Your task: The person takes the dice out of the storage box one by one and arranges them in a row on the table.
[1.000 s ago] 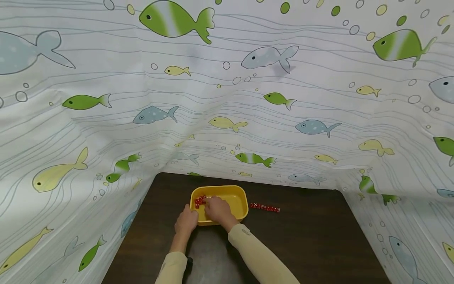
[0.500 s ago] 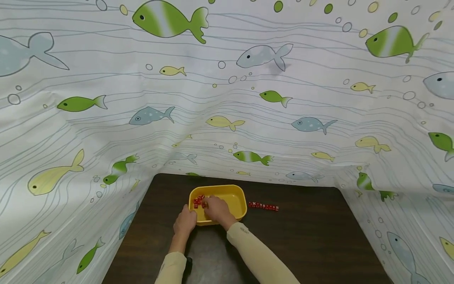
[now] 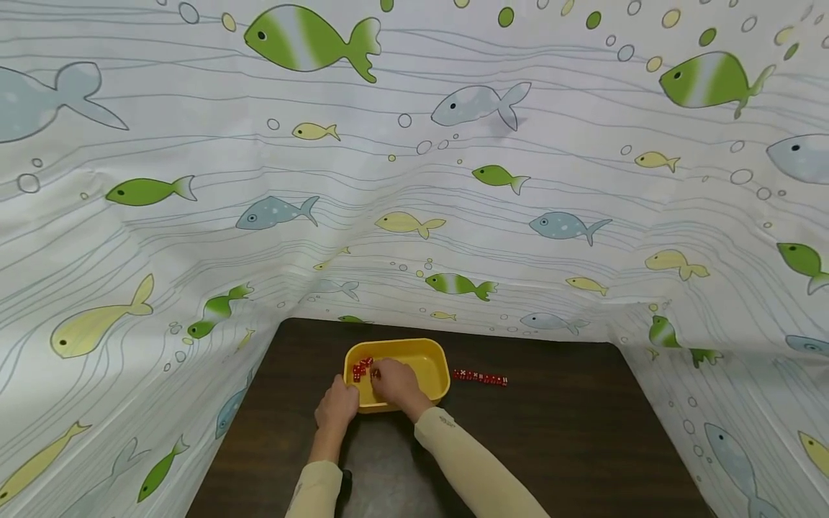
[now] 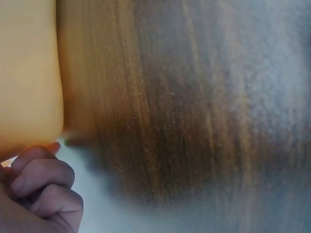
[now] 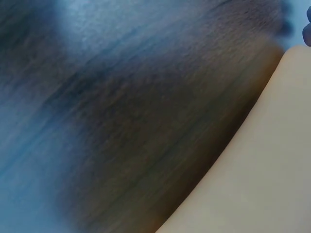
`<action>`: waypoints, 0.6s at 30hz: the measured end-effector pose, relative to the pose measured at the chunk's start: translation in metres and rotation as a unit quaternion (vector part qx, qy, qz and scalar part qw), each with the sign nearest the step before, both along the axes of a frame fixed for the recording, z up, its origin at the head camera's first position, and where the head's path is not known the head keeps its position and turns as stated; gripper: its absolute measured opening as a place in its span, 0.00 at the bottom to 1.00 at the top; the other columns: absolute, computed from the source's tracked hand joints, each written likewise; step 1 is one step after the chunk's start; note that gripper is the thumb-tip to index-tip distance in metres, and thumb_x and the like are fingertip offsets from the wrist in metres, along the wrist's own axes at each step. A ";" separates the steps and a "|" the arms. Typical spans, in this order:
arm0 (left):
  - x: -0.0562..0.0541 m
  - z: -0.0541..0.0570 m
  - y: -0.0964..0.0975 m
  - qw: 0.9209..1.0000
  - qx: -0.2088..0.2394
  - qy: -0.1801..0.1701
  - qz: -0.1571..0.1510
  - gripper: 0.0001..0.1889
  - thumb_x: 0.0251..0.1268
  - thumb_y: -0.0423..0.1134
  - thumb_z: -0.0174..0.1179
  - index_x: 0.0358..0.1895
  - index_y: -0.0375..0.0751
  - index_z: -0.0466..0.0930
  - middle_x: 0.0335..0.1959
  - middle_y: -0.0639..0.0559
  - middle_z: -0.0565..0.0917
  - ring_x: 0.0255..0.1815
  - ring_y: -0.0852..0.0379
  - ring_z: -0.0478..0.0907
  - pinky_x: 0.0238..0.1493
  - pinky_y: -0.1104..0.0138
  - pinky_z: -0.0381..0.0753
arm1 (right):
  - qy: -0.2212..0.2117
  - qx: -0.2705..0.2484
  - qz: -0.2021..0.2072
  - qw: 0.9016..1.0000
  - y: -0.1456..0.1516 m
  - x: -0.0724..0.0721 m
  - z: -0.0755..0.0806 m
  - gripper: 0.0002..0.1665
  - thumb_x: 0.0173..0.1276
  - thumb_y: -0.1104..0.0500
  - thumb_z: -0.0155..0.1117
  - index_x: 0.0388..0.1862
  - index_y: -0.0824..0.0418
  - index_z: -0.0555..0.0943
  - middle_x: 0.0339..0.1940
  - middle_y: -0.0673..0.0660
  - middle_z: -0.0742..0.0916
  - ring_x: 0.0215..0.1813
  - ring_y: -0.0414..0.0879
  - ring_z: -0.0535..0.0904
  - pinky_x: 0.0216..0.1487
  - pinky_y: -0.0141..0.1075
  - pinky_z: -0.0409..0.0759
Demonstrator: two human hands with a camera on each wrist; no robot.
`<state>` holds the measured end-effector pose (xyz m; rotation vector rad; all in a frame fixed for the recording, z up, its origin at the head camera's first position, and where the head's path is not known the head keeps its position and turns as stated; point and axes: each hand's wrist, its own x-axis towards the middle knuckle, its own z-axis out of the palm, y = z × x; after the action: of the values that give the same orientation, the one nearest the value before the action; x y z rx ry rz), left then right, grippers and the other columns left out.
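A yellow plastic tray [image 3: 429, 365] sits on the dark table, with several red dice [image 3: 360, 369] gathered at its left end. My left hand [image 3: 337, 403] grips the tray's near left corner; in the left wrist view its fingers [image 4: 46, 177] curl in against the tray wall [image 4: 29, 73]. Inside the tray, my right hand [image 3: 396, 381] reaches over the near rim and pinches a red die [image 3: 376, 373] just right of the others. The right wrist view shows only the tray's outer side [image 5: 248, 165], with the right hand out of sight.
To the right of the tray, several red dice stand in a straight row [image 3: 481, 378] on the dark wood-grain table [image 3: 557, 432]. A white fish-print curtain [image 3: 363, 173] surrounds the table at the back and both sides.
My right fingers have drawn one die slightly right, away from the other dice in the tray. The left hand stays on the corner.
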<state>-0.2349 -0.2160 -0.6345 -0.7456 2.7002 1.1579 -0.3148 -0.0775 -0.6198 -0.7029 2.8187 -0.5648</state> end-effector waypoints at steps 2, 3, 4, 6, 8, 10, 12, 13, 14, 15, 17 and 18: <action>0.000 0.000 0.000 1.000 -0.002 0.003 0.003 0.25 0.75 0.42 0.41 0.66 0.29 0.69 0.38 0.38 0.79 0.33 0.44 0.73 0.39 0.50 0.71 | 0.011 -0.005 -0.001 1.000 0.000 0.001 0.002 0.08 0.76 0.53 0.68 0.46 0.52 0.90 0.34 0.46 0.87 0.34 0.42 0.76 0.46 0.39 0.80; 0.001 0.000 0.001 1.000 -0.004 0.004 0.004 0.25 0.75 0.42 0.41 0.66 0.29 0.69 0.38 0.38 0.79 0.33 0.44 0.74 0.39 0.49 0.72 | 0.016 -0.006 -0.001 1.000 0.000 0.001 0.003 0.08 0.76 0.53 0.67 0.45 0.52 0.90 0.34 0.46 0.87 0.34 0.42 0.76 0.46 0.39 0.80; 0.000 0.000 0.002 1.000 -0.004 0.004 0.005 0.25 0.75 0.42 0.41 0.66 0.29 0.69 0.39 0.38 0.79 0.33 0.43 0.74 0.40 0.48 0.72 | 0.021 -0.007 -0.002 1.000 0.002 0.001 0.003 0.08 0.76 0.53 0.67 0.45 0.52 0.90 0.34 0.45 0.87 0.34 0.42 0.76 0.47 0.40 0.80; 0.000 0.001 0.005 1.000 -0.005 0.004 0.004 0.25 0.76 0.42 0.42 0.67 0.29 0.69 0.40 0.37 0.80 0.34 0.43 0.75 0.41 0.47 0.74 | 0.025 -0.010 -0.005 1.000 0.006 0.000 0.005 0.09 0.76 0.52 0.67 0.47 0.52 0.91 0.37 0.45 0.89 0.36 0.41 0.78 0.52 0.41 0.82; -0.001 0.001 0.007 1.000 -0.007 0.003 0.005 0.26 0.76 0.42 0.42 0.68 0.29 0.68 0.43 0.34 0.82 0.36 0.41 0.77 0.43 0.44 0.75 | 0.022 -0.015 -0.008 1.000 0.010 -0.001 0.007 0.10 0.77 0.52 0.67 0.49 0.52 0.91 0.41 0.46 0.91 0.38 0.41 0.80 0.56 0.43 0.83; -0.001 0.001 0.008 1.000 -0.010 0.003 0.004 0.27 0.76 0.42 0.42 0.70 0.29 0.68 0.47 0.32 0.83 0.38 0.39 0.79 0.46 0.41 0.77 | 0.018 -0.026 -0.012 0.999 0.015 -0.002 0.010 0.12 0.78 0.52 0.67 0.52 0.52 0.91 0.46 0.47 0.92 0.41 0.42 0.82 0.59 0.45 0.84; -0.002 0.001 0.008 1.000 -0.011 0.001 0.002 0.28 0.76 0.42 0.42 0.71 0.28 0.67 0.50 0.30 0.83 0.41 0.38 0.81 0.49 0.39 0.77 | 0.014 -0.040 -0.015 0.999 0.019 -0.003 0.014 0.13 0.78 0.52 0.67 0.55 0.52 0.91 0.49 0.48 0.93 0.44 0.43 0.84 0.60 0.46 0.84; -0.002 0.001 0.008 1.000 -0.010 0.001 0.002 0.28 0.76 0.42 0.42 0.72 0.28 0.66 0.52 0.29 0.83 0.42 0.37 0.81 0.50 0.38 0.77 | 0.014 -0.046 -0.015 0.999 0.021 -0.003 0.015 0.13 0.78 0.52 0.67 0.56 0.52 0.91 0.50 0.48 0.93 0.45 0.43 0.85 0.60 0.46 0.84; -0.002 0.001 0.007 1.000 -0.010 0.000 0.002 0.29 0.76 0.42 0.42 0.72 0.28 0.66 0.53 0.28 0.82 0.43 0.37 0.81 0.51 0.37 0.77 | 0.013 -0.053 -0.015 0.998 0.023 -0.003 0.016 0.14 0.78 0.52 0.67 0.57 0.52 0.90 0.51 0.48 0.92 0.47 0.43 0.85 0.61 0.46 0.84; -0.002 0.002 0.007 1.000 -0.009 -0.001 0.002 0.29 0.76 0.42 0.42 0.73 0.27 0.65 0.53 0.28 0.82 0.43 0.36 0.81 0.51 0.37 0.77 | 0.010 -0.063 -0.014 0.998 0.025 -0.004 0.017 0.14 0.78 0.52 0.68 0.57 0.53 0.90 0.51 0.49 0.92 0.47 0.44 0.85 0.61 0.46 0.85; -0.001 0.002 0.005 1.000 -0.007 -0.004 0.003 0.29 0.76 0.42 0.41 0.74 0.27 0.64 0.55 0.27 0.82 0.44 0.36 0.81 0.52 0.37 0.76 | 0.003 -0.074 -0.012 0.997 0.029 -0.004 0.018 0.14 0.79 0.51 0.67 0.58 0.52 0.89 0.52 0.48 0.91 0.48 0.43 0.85 0.61 0.45 0.85; -0.001 0.003 0.005 1.000 -0.005 -0.006 0.004 0.30 0.76 0.42 0.41 0.74 0.27 0.64 0.55 0.27 0.82 0.44 0.36 0.81 0.52 0.37 0.76 | -0.002 -0.081 -0.013 0.997 0.031 -0.005 0.018 0.15 0.79 0.51 0.67 0.58 0.52 0.89 0.52 0.48 0.91 0.48 0.42 0.84 0.61 0.44 0.85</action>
<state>-0.2361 -0.2115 -0.6319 -0.7618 2.6984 1.1374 -0.3197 -0.0469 -0.6017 -0.6940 2.8046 -0.8048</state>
